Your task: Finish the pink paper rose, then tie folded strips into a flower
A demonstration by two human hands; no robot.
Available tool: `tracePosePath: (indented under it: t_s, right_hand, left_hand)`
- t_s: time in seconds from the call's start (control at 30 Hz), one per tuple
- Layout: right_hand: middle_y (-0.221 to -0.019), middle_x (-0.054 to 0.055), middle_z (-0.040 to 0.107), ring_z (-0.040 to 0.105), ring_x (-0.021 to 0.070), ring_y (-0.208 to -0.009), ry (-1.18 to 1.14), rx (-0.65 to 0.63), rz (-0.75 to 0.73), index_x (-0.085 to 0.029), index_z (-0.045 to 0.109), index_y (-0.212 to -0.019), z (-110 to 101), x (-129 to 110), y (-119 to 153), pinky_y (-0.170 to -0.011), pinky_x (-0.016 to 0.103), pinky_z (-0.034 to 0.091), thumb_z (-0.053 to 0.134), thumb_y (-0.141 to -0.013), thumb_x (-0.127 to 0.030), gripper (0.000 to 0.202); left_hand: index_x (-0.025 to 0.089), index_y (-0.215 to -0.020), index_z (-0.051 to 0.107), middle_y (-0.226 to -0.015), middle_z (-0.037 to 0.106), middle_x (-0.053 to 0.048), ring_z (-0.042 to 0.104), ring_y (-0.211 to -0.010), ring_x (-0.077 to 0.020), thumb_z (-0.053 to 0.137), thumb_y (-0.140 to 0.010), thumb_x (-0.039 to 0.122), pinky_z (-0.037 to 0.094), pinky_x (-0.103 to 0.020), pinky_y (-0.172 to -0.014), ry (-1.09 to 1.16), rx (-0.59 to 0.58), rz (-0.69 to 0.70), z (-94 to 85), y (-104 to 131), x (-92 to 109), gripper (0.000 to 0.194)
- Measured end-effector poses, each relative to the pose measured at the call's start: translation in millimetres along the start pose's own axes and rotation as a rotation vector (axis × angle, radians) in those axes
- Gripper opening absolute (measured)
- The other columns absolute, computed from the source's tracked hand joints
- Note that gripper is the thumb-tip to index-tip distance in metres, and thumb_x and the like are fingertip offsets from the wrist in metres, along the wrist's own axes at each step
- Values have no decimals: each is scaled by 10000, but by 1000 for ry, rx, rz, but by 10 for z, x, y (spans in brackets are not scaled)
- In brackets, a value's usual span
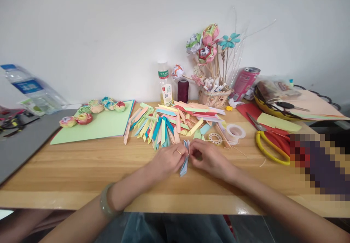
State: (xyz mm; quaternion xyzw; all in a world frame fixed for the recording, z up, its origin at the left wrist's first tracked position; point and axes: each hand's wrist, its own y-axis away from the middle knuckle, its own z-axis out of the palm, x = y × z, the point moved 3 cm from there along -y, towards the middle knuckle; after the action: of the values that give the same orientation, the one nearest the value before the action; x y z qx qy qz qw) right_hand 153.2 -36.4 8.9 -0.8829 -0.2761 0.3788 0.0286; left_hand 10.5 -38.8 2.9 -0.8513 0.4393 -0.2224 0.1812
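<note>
My left hand point(172, 158) is closed around a small bundle of folded blue paper strips point(185, 165), held upright over the front of the wooden table. Right beside it, my right hand point(208, 156) is pinched at the bundle's right side. A thin pale thread shows at the bundle's middle, by the fingertips of my right hand. Just behind both hands spreads a loose pile of folded coloured paper strips point(161, 126). Near my right hand lie a spool of clear thread point(234, 133) and a small perforated white ring point(215, 138).
Yellow-handled scissors point(269, 148) rest on red paper at the right. Folded paper balls point(96, 107) sit on a green sheet point(95, 130) to the left. Behind stand a bottle point(165, 88), a dark thread cone point(183, 91), a flower basket point(214, 97) and a pink can point(246, 84).
</note>
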Motion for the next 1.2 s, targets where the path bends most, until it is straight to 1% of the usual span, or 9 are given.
tracePosePath:
  t_s: [0.13, 0.23, 0.5, 0.57, 0.7, 0.77, 0.87, 1.03, 1.2]
  right_hand:
    - [-697, 9, 578, 532, 118, -622, -46, -26, 22, -165, 558, -717, 5, 15, 10, -586, 230, 437, 491, -678, -37, 150]
    - [-756, 23, 589, 543, 121, -663, -49, -46, -8, -171, 591, -778, -4, 19, 17, -615, 236, 446, 491, -733, -68, 150]
    - [-786, 48, 594, 560, 138, -693, 88, -10, -126, -166, 607, -775, 2, -4, 28, -617, 243, 448, 475, -786, -102, 148]
    - [-791, 51, 590, 559, 137, -689, 127, -7, -141, -166, 599, -779, 15, 3, 35, -624, 247, 447, 463, -791, -104, 149]
    - [-733, 33, 558, 524, 121, -626, 148, 10, -136, -163, 561, -749, 33, 10, 45, -584, 232, 426, 463, -766, -91, 123]
    - [-706, 21, 541, 508, 118, -608, 146, 18, -129, -167, 537, -728, 36, -1, 43, -562, 224, 410, 464, -742, -81, 114]
    - [-684, 12, 522, 493, 120, -599, 146, 26, -117, -174, 504, -706, 28, -26, 36, -553, 225, 395, 459, -710, -65, 117]
    - [-679, 11, 501, 473, 123, -589, 125, 22, -137, -183, 469, -679, 15, -63, 38, -537, 224, 380, 440, -670, -40, 146]
    - [-724, 29, 532, 490, 123, -600, 121, 14, -160, -184, 473, -678, 22, -58, 55, -544, 228, 395, 439, -663, -39, 150]
  left_hand:
    - [168, -780, 413, -694, 544, -6, 511, -607, -94, 376, -839, 145, 413, -194, -535, -4, 10, 15, -6, 9, 3, 74]
    - [165, -770, 412, -685, 541, -11, 509, -603, -95, 376, -836, 138, 412, -193, -527, -18, 19, 34, -7, 1, 10, 79]
    - [167, -760, 418, -685, 568, -18, 534, -598, -100, 379, -829, 127, 415, -195, -513, -9, 48, 37, -19, -13, 21, 89]
    - [170, -773, 431, -710, 582, -20, 549, -618, -105, 390, -827, 140, 425, -202, -528, 39, 28, -17, -8, -9, 7, 74]
    - [176, -826, 486, -765, 614, -10, 577, -685, -106, 464, -798, 159, 458, -218, -624, 257, 0, -241, 18, -18, -58, 40]
    - [175, -787, 523, -747, 621, 0, 581, -691, -104, 510, -764, 145, 462, -219, -651, 383, 2, -347, 24, -30, -87, 39]
    - [166, -680, 559, -673, 612, 13, 569, -639, -98, 544, -714, 108, 457, -212, -619, 507, 6, -471, 27, -39, -122, 68]
    - [155, -634, 571, -619, 592, 15, 549, -590, -93, 536, -651, 41, 451, -204, -572, 589, 2, -569, 43, -26, -149, 121]
    - [151, -657, 597, -625, 604, 5, 547, -577, -95, 546, -668, 78, 451, -209, -562, 561, -41, -604, 58, -33, -144, 90]
